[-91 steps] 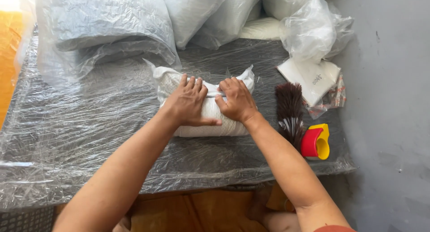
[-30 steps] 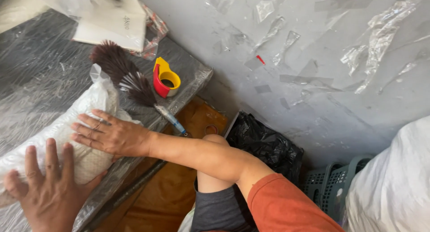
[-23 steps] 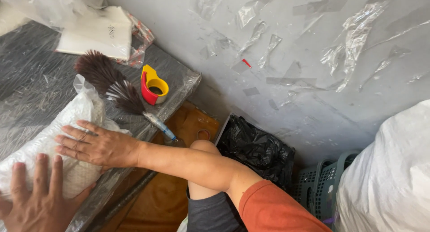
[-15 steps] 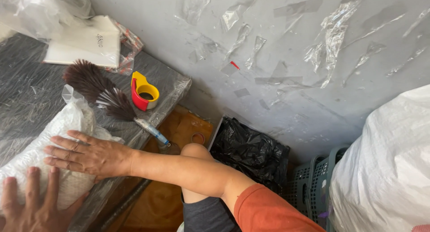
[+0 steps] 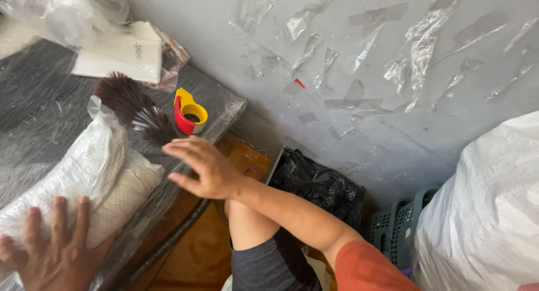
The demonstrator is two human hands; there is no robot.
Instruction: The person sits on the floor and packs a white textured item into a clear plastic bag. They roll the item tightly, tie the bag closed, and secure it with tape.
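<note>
Both hands are open and grip nothing. Left hand (image 5: pixel 56 251) lies flat, fingers spread, pressed on the near end of the white packed bag (image 5: pixel 73 181), as it did half a second ago. Right hand (image 5: pixel 205 165) has lifted off the bag since then: it now hangs above the surface's edge, palm down, fingers straight and loosely together, pointing toward the brushes, touching nothing. Its forearm runs back to an orange sleeve (image 5: pixel 370 266) at the lower right.

That bag is a soft, pillow-shaped bundle in thin, wrinkled clear film over a pale woven cloth, lying at the near edge of the surface (image 5: pixel 33 108), which is itself wrapped in creased, shiny plastic sheeting. Just beyond the bag lie two dark brushes (image 5: pixel 137 108) with fanned, feathery bristles, the nearer one pale-tipped. Beside them stands a red and yellow tape dispenser (image 5: pixel 188 111), rounded and hard plastic. Farther back rests a flat white paper packet (image 5: pixel 120 52) in clear wrap.

Off the surface, a crumpled black plastic bag (image 5: pixel 317 184) sits against the grey wall (image 5: pixel 359 55), which bears torn strips of clear tape. A large white woven sack (image 5: pixel 483 207) fills the right.
</note>
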